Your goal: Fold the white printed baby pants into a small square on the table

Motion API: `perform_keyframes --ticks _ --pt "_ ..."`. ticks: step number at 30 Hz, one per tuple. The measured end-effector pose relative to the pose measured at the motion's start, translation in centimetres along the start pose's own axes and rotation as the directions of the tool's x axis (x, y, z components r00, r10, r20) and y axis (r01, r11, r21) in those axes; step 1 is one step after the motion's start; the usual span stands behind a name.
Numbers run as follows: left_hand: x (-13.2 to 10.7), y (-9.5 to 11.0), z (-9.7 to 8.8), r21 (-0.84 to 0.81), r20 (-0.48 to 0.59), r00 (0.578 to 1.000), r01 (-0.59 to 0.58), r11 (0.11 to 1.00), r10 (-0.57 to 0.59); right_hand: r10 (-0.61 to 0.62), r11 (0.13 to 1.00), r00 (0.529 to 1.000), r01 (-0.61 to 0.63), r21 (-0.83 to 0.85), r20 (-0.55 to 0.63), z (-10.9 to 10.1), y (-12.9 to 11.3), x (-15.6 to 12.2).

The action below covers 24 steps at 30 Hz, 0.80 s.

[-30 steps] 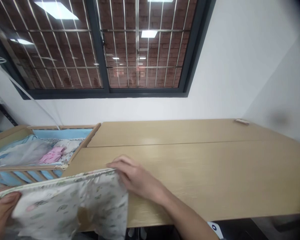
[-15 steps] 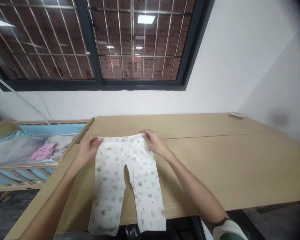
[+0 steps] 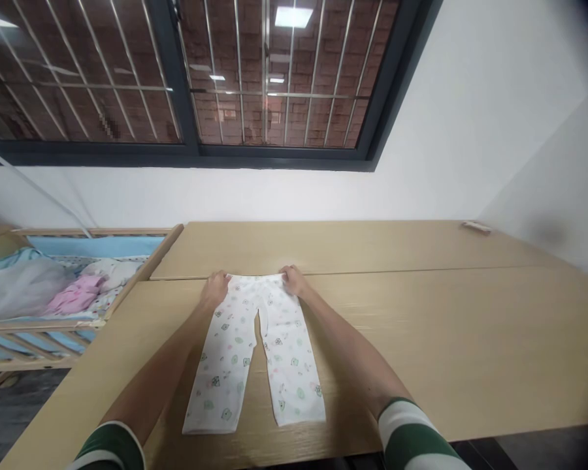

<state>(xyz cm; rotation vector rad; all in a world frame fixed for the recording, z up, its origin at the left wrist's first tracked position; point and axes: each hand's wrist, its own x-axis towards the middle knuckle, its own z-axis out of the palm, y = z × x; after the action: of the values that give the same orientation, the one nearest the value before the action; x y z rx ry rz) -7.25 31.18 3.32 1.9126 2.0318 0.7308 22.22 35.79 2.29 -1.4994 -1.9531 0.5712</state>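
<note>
A pair of small white baby pants (image 3: 225,365) with a scattered animal and leaf print lies spread over the wooden table (image 3: 421,339), waistband away from me and legs towards me. My left hand (image 3: 216,289) is closed on the left corner of the waistband. At the right corner, my right hand (image 3: 294,281) grips the waistband too. A narrow gap of table shows between the two legs. The fingertips of both hands are partly hidden by the cloth and the hands themselves.
Left of the table stands a wooden crib (image 3: 147,274) with blue lining, holding a pink cloth (image 3: 76,294) and white bedding. A small white object (image 3: 476,227) lies at the table's far right. Behind are a white wall and a barred window (image 3: 284,160).
Both hands have moved the pants forward and lowered them onto the table; the legs no longer hang past its front edge. My left hand is now closer to my right.
</note>
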Motion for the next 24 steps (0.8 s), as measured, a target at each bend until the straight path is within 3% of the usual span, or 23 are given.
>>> perform_keyframes --ticks 5,8,11,13,16,18,19,21,24 --pt "-0.3 0.4 0.8 0.033 -0.043 0.999 0.022 0.999 -0.02 0.037 0.997 0.998 -0.034 0.063 -0.041 1.1 2.0 0.8" --pt "-0.8 1.5 -0.2 0.028 -0.062 0.998 0.026 0.999 -0.024 0.067 0.991 0.997 -0.061 0.12 -0.046 1.3 2.6 1.1" --pt "-2.4 4.0 -1.7 0.023 -0.077 0.997 0.015 1.0 -0.013 0.1 0.978 0.995 -0.094 0.185 -0.026 0.9 2.8 1.3" --pt "-4.9 6.5 -2.6 0.01 -0.035 0.999 -0.035 0.999 0.035 0.114 0.966 0.993 -0.111 0.232 -0.001 0.5 2.9 1.3" --pt "-11.1 11.0 -3.0 -0.037 0.149 0.974 -0.167 0.985 0.171 0.114 0.947 0.992 -0.123 0.298 0.047 -0.4 2.9 1.1" --pt "-16.0 13.9 -2.6 -0.067 0.289 0.922 -0.247 0.967 0.256 0.112 0.936 0.992 -0.126 0.329 0.061 -1.0 2.9 1.0" --pt "-18.3 15.2 -2.2 -0.077 0.399 0.861 -0.312 0.947 0.316 0.113 0.932 0.992 -0.127 0.34 0.061 -1.2 2.9 0.9" --pt "-21.9 17.1 -1.2 -0.03 0.508 0.794 -0.373 0.928 0.335 0.119 0.926 0.991 -0.131 0.355 0.054 -1.4 2.7 0.8" --pt "-24.5 18.6 0.1 0.053 0.576 0.764 -0.388 0.92 0.289 0.134 0.92 0.99 -0.142 0.366 0.046 -1.4 2.4 0.6"
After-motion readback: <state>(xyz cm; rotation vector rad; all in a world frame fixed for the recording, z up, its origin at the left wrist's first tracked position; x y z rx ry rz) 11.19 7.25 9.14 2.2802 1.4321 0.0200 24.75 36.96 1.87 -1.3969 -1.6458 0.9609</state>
